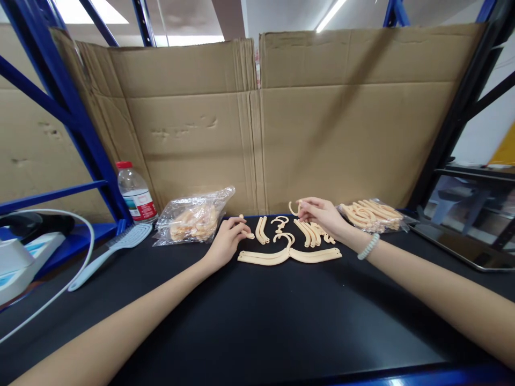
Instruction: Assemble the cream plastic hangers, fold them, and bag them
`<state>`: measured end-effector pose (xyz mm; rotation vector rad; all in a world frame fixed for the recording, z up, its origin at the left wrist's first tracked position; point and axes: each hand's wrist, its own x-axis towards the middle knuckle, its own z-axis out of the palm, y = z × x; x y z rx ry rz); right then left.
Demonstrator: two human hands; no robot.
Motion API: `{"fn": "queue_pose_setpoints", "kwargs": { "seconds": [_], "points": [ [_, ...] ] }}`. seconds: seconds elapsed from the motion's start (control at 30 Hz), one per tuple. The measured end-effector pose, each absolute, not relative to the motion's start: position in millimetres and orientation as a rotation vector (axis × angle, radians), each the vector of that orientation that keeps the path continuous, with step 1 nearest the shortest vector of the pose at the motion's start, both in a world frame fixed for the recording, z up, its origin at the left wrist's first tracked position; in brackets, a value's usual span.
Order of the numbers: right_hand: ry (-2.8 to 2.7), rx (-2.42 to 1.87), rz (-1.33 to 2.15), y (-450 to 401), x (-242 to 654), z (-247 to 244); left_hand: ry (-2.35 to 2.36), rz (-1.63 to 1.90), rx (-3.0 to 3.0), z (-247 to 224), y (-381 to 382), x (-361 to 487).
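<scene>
A cream plastic hanger hook is pinched in my right hand, raised above the back of the table. My left hand rests at the left of the loose parts with its fingers curled over small cream pieces; what they grip is hidden. In front of both hands lies a cream hanger with folded-looking arms and its hook toward the back. Curved hanger arms lie beside my left hand, and several more arms lie below my right. Between them are loose hooks.
A clear bag of cream parts lies at left, another bag of arms at right. A bottle, hairbrush, power strip and cable stand far left. A dark tablet-like panel lies right. Cardboard walls the back.
</scene>
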<state>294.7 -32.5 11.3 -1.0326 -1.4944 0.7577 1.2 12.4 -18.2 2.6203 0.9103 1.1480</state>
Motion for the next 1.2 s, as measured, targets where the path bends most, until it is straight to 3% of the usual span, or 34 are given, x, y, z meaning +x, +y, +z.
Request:
{"fn": "queue_pose_setpoints", "kwargs": {
  "seconds": [0.2, 0.43, 0.93, 1.2],
  "points": [
    [-1.210, -0.899, 1.042, -96.2, 289.2, 11.9, 0.729, 1.361, 2.389, 3.9, -35.4, 25.6],
    [-1.214, -0.872, 1.158, -126.7, 268.5, 1.9, 0.535, 1.045, 1.964, -2.0, -93.6, 52.6],
    [-1.052, -0.892, 1.313, -133.7, 254.3, -16.0, 0.483, 1.112, 1.443, -16.5, -89.0, 62.7],
    [-1.178, -0.886, 1.293, -131.4, 254.6, -15.7, 0.541, 0.977, 1.603, -12.5, -89.5, 60.9]
  ]
}}
